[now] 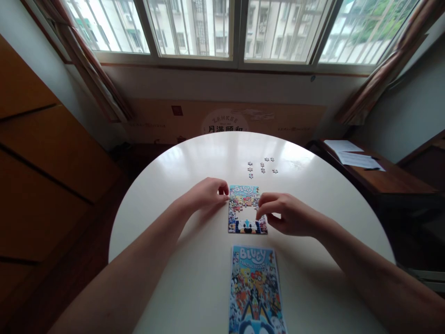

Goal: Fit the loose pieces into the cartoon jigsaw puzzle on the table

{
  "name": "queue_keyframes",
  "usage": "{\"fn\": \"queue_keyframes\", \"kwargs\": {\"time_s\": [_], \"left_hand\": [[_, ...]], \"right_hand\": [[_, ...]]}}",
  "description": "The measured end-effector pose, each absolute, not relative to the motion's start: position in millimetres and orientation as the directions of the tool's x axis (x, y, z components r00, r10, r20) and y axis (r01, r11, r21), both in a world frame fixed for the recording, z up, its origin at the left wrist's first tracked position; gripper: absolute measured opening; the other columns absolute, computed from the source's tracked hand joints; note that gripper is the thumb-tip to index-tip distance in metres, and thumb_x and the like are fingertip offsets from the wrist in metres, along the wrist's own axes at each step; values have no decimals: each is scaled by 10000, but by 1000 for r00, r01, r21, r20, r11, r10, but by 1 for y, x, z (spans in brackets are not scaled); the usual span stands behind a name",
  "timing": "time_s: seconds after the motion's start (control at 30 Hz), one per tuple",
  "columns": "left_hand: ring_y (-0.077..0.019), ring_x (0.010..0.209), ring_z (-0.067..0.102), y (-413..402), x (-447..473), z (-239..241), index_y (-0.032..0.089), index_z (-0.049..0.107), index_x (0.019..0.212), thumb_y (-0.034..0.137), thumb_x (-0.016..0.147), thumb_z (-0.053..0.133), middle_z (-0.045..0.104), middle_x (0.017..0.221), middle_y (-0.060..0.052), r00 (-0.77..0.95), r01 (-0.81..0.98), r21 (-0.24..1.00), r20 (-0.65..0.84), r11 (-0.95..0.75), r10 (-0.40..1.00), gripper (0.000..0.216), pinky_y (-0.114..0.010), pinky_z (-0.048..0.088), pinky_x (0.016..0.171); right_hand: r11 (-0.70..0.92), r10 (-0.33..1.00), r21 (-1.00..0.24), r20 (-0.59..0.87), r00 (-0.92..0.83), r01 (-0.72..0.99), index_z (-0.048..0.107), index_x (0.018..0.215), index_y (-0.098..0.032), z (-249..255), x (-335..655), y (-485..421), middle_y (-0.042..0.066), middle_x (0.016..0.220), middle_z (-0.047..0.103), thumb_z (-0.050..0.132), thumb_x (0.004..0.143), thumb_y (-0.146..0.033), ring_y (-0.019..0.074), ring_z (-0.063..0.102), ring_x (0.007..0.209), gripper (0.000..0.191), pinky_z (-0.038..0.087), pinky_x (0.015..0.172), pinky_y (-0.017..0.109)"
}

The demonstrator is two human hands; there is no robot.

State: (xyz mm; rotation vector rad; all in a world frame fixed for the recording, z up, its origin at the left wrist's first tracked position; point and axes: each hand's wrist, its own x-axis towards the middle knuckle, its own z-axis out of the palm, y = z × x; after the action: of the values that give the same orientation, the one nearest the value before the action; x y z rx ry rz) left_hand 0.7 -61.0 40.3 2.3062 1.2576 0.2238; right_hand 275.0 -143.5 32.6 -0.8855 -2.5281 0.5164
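A partly assembled jigsaw puzzle (247,226) lies on the white table, with a gap showing the tabletop in its middle and right part. At the puzzle's upper left edge, my left hand (209,191) is curled, its fingertips closed against that edge. From the right, my right hand (283,211) reaches over the puzzle's right side. Its fingers are bent and drawn together beside the gap; anything between the fingertips is hidden. Closer to me lies a printed picture sheet (256,290) lettered "Bluey", matching the puzzle. Several loose puzzle pieces (262,170) are scattered beyond the puzzle.
The round white table (156,195) fills the middle of the view. To the right stands a brown desk (399,178) with papers (358,159) and a dark pen (371,169). Behind are a printed panel (156,118) and a barred window; an orange-brown cabinet (41,185) is on the left.
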Motion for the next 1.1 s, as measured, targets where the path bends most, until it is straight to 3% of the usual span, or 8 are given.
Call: {"fn": "queue_keyframes", "kwargs": {"time_s": [0.3,0.6,1.1], "left_hand": [[-135,646,525,-50,-12,39,188,630,753,387,764,700,643,744,-13,695,654,564,-184,-504,695,211,-277,358,592],[-133,599,437,-54,-1,38,191,597,675,394,696,741,556,635,-3,660,669,554,-134,-496,739,250,-294,279,574],[-119,576,406,-52,-1,35,189,565,647,409,707,733,519,599,13,656,674,526,-103,-519,747,284,-285,258,561]], "right_hand": [[729,643,-463,207,-738,505,794,1015,-265,28,280,-141,27,983,684,590,826,-111,111,617,772,318,449,682,254],[721,610,-500,130,-782,480,798,1085,-268,29,281,-142,31,891,643,604,874,-167,111,544,720,304,386,663,251],[729,626,-438,113,-772,527,804,1052,-290,30,275,-145,12,848,642,599,867,-159,96,519,688,306,346,643,244]]}}
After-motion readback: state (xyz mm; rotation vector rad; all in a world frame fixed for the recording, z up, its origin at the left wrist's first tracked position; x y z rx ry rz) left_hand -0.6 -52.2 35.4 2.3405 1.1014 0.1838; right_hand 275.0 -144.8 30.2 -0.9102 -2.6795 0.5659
